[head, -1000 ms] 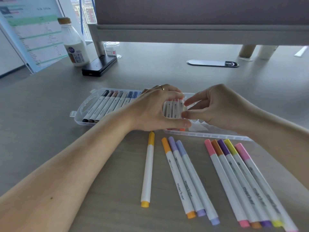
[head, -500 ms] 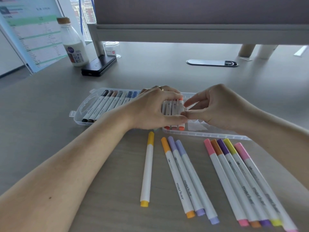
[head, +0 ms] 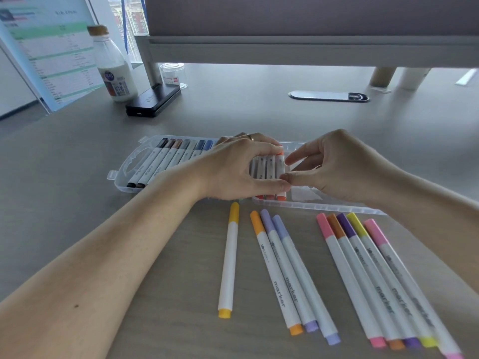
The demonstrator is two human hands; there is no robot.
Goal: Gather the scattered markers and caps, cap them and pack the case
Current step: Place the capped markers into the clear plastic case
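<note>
Only word I can actually read is "marker", running lengthwise in dark letters on the white barrels. It's on the orange-capped marker [head: 274, 278] and the lilac-capped marker [head: 288, 277] lying nearer me than my left hand [head: 241, 167], and on three of the five markers [head: 386, 299] nearer me than my right hand [head: 334, 164]. The bottle label [head: 116, 82] and printed sheet [head: 51, 55] far beyond my left hand are too blurry, sorry.

Left hand [head: 233, 168] hides the middle of the marker row [head: 178, 154] in the clear case [head: 119, 180]. Rightmost pink marker [head: 375, 233] runs off my bottom edge. Print on standing sheet [head: 51, 53] and bottle label [head: 116, 82]: unreadable.
</note>
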